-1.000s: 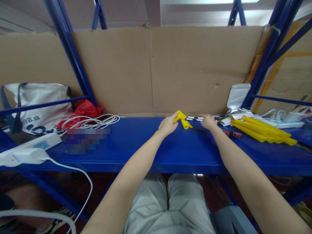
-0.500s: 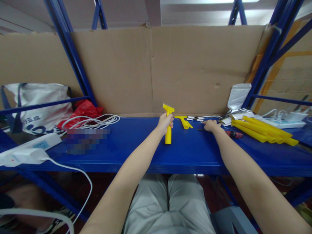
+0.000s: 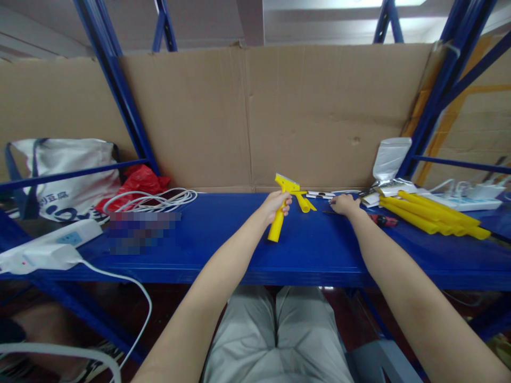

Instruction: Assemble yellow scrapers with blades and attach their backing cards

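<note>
My left hand (image 3: 276, 205) is closed round the handle of a yellow scraper (image 3: 280, 211), held nearly upright and tilted right, its blade end at the top, above the blue shelf (image 3: 223, 242). A second yellow scraper (image 3: 304, 201) lies flat just behind it. My right hand (image 3: 344, 204) rests on the shelf with its fingers curled over a thin dark tool (image 3: 328, 213); what it grips is hard to make out. A red-handled screwdriver (image 3: 381, 219) lies right beside that wrist.
A pile of yellow handles (image 3: 431, 218) lies to the right, with small white packets (image 3: 385, 187) and a white power strip (image 3: 471, 202) behind. On the left are coiled white cable (image 3: 151, 199), a red bag (image 3: 138, 181), a white tote bag (image 3: 67, 170) and another power strip (image 3: 48, 247). Cardboard (image 3: 255, 117) backs the shelf.
My left hand lifted one yellow scraper off the shelf, stood it up, then tilted it to the right. My right hand slid slightly toward me and stays on the shelf.
</note>
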Action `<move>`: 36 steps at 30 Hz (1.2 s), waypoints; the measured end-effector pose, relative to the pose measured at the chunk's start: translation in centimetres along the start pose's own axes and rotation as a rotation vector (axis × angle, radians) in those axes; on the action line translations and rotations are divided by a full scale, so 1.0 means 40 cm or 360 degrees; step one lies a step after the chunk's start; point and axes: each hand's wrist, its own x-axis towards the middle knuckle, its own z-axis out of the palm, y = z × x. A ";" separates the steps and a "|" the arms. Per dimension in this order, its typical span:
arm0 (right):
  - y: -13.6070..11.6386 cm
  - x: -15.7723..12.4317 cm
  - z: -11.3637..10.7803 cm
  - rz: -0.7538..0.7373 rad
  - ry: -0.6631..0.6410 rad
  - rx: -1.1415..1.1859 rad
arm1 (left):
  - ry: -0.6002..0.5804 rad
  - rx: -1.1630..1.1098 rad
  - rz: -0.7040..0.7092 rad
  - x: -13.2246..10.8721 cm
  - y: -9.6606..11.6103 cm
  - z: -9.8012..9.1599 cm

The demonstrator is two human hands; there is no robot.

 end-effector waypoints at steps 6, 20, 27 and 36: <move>-0.029 -0.011 -0.012 -0.0107 0.0020 -0.0023 | -0.0111 0.0040 -0.0041 -0.001 -0.005 -0.002; -0.053 0.008 0.001 -0.0240 -0.0030 -0.0142 | -0.0120 0.0099 -0.0159 0.012 -0.014 -0.008; -0.053 0.000 -0.004 -0.0247 -0.0027 -0.0074 | -0.0219 0.0166 -0.0267 0.016 -0.023 -0.012; -0.109 -0.046 -0.055 -0.0525 0.0069 0.1681 | -0.0229 0.0141 -0.0247 0.025 -0.029 -0.019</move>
